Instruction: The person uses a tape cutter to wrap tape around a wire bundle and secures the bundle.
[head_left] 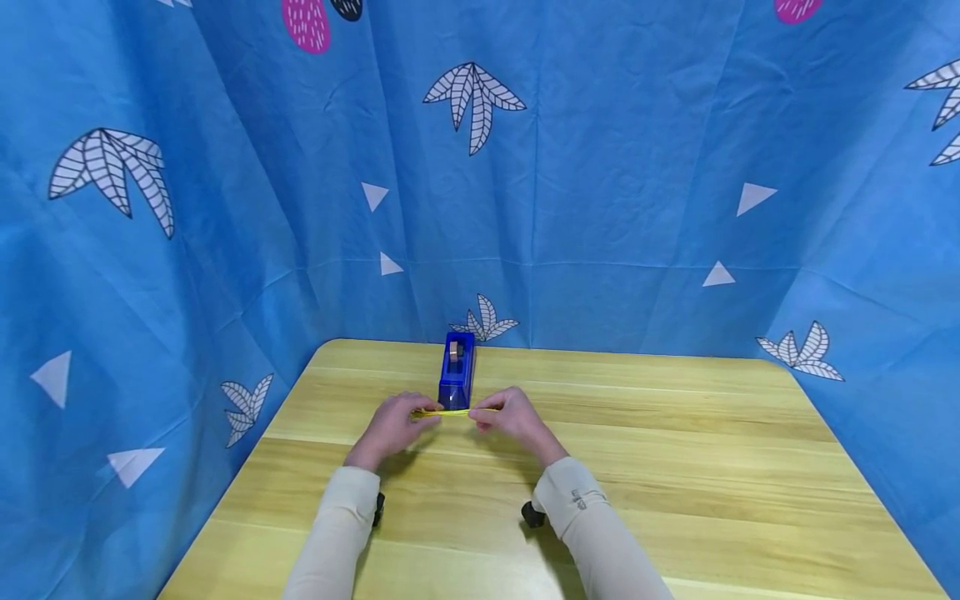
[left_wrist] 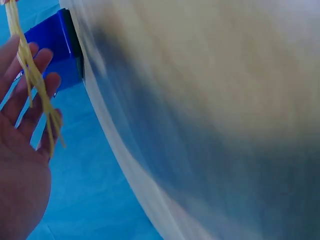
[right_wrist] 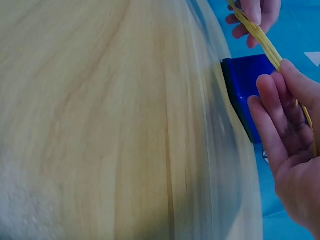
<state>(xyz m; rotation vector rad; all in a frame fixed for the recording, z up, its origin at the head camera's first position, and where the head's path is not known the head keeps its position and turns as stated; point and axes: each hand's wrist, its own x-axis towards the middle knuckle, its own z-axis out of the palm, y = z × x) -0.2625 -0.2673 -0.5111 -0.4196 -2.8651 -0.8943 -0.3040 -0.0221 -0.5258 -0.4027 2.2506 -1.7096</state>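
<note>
Between both hands stretches a bundle of thin yellow strands (head_left: 454, 412), held roughly level above the table. My left hand (head_left: 392, 428) pinches one end between thumb and fingers. In the left wrist view, loose strand ends (left_wrist: 50, 117) hang past the fingers of the left hand (left_wrist: 22, 175). My right hand (head_left: 517, 419) pinches the other end; in the right wrist view its thumb lies on the strands (right_wrist: 267, 45), and the other fingers are loosely bent. Just beyond the hands stands a blue tape dispenser (head_left: 455, 392) with a roll in its top.
The wooden table (head_left: 675, 467) spreads out under the arms, more of it to the right. A blue patterned curtain (head_left: 622, 167) hangs behind the table's far edge and along both sides. Dark wrist devices (head_left: 533, 514) sit under the light sleeves (head_left: 600, 533).
</note>
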